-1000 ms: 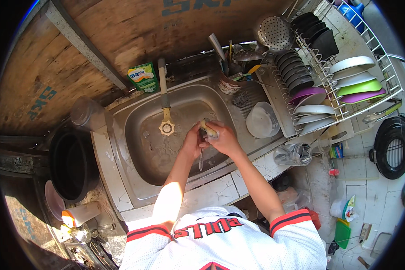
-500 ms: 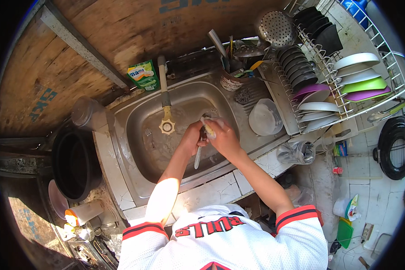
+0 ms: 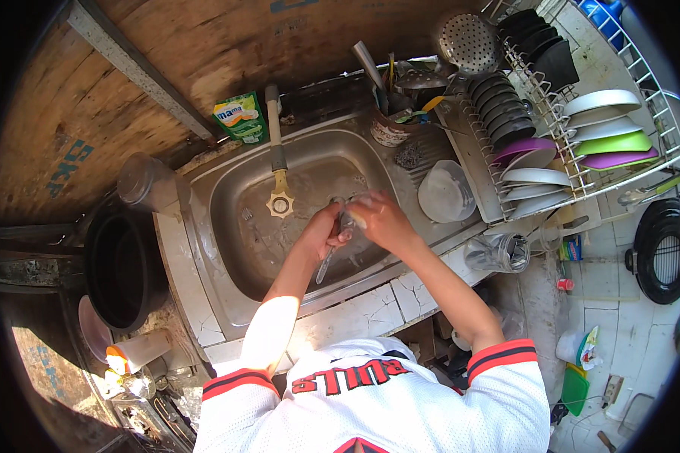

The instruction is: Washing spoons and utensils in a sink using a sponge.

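Over the steel sink [image 3: 230,260], my left hand [image 3: 323,230] is closed around a shiny metal piece of cutlery [image 3: 324,269]. Its end slants down below the fingers toward me; whether it is a spoon or a fork is hidden. My right hand [image 3: 385,223] presses a soapy, pale yellow sponge [image 3: 359,220] against the upper part of the cutlery. Both hands meet just right of the tap [image 3: 280,198], whose beige handle is star-shaped. A fork [image 3: 248,215] lies on the sink floor, left of the tap.
A clear plastic tub [image 3: 446,192] and a wire scourer [image 3: 409,155] sit on the drainboard. Right of them stands a rack [image 3: 570,162] of plates and bowls. A utensil holder [image 3: 389,130] and a green pouch [image 3: 241,118] are behind the sink; a black pot [image 3: 102,264] stands left.
The cutlery has tilted, its lower end swinging slightly left and up. My right hand has shifted a little to the right, sponge still in it.
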A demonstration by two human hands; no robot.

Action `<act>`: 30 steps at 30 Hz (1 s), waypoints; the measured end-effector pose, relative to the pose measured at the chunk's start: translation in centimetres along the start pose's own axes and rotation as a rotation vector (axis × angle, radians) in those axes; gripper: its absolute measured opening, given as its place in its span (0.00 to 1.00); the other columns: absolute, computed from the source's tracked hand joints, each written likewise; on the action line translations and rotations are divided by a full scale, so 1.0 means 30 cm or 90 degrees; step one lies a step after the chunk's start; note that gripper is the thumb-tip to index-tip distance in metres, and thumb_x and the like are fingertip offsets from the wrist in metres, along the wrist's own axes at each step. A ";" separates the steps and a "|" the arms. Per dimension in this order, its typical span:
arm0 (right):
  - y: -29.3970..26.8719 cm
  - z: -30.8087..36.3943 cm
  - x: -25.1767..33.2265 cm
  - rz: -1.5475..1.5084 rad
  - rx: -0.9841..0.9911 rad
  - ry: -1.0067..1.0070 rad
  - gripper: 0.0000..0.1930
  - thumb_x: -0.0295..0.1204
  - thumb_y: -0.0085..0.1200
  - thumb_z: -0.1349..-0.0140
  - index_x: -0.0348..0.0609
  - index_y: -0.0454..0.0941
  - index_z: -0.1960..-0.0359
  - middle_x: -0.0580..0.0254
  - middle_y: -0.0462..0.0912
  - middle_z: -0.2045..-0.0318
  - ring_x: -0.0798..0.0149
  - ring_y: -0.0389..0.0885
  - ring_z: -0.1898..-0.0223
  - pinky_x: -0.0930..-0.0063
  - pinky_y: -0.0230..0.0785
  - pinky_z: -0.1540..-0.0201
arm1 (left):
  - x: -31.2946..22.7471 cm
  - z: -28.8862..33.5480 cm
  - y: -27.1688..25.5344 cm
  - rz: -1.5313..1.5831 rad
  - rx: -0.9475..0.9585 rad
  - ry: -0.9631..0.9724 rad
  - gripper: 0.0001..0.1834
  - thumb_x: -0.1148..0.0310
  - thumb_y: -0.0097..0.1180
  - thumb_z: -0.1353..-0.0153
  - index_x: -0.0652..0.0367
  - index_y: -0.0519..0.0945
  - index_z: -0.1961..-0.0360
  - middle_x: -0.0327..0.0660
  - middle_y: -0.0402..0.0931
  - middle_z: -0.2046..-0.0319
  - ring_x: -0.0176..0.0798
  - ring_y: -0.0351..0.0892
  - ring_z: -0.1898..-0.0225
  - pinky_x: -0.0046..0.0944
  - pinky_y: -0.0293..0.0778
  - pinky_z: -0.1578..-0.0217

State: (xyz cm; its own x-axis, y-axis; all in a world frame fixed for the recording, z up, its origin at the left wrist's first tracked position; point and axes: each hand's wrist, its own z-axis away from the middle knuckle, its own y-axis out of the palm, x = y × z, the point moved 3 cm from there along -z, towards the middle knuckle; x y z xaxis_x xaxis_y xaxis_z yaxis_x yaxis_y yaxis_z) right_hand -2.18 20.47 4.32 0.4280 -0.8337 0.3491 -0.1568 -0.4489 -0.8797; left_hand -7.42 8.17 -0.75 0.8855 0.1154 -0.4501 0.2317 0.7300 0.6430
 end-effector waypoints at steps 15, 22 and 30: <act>-0.011 -0.002 0.026 -0.015 0.039 -0.112 0.15 0.23 0.56 0.55 0.42 0.76 0.62 0.62 0.78 0.61 0.56 0.74 0.55 0.62 0.65 0.53 | 0.046 0.023 -0.020 -0.054 0.001 -0.036 0.18 0.57 0.33 0.31 0.55 0.68 0.73 0.36 0.61 0.92 0.26 0.51 0.95 0.25 0.47 0.95; 0.012 -0.003 0.019 0.026 0.081 -0.068 0.15 0.24 0.58 0.57 0.44 0.77 0.64 0.63 0.78 0.62 0.58 0.74 0.55 0.62 0.65 0.54 | 0.099 0.009 -0.079 -0.021 0.018 -0.045 0.17 0.58 0.31 0.31 0.56 0.68 0.70 0.35 0.60 0.91 0.26 0.52 0.95 0.26 0.47 0.96; -0.033 0.006 -0.102 0.145 0.083 0.037 0.08 0.24 0.56 0.54 0.44 0.76 0.69 0.61 0.78 0.68 0.59 0.76 0.60 0.63 0.67 0.60 | 0.085 0.089 -0.054 -0.059 0.010 0.019 0.11 0.70 0.37 0.35 0.66 0.70 0.61 0.50 0.77 0.72 0.26 0.55 0.90 0.26 0.50 0.92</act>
State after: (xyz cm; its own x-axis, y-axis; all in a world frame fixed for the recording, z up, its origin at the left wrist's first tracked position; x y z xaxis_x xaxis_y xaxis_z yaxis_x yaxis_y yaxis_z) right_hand -3.18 23.52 4.05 0.3424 -0.9271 0.1522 -0.1248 -0.2055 -0.9707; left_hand -4.47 5.49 -1.27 0.8481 0.0681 -0.5255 0.3181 0.7276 0.6078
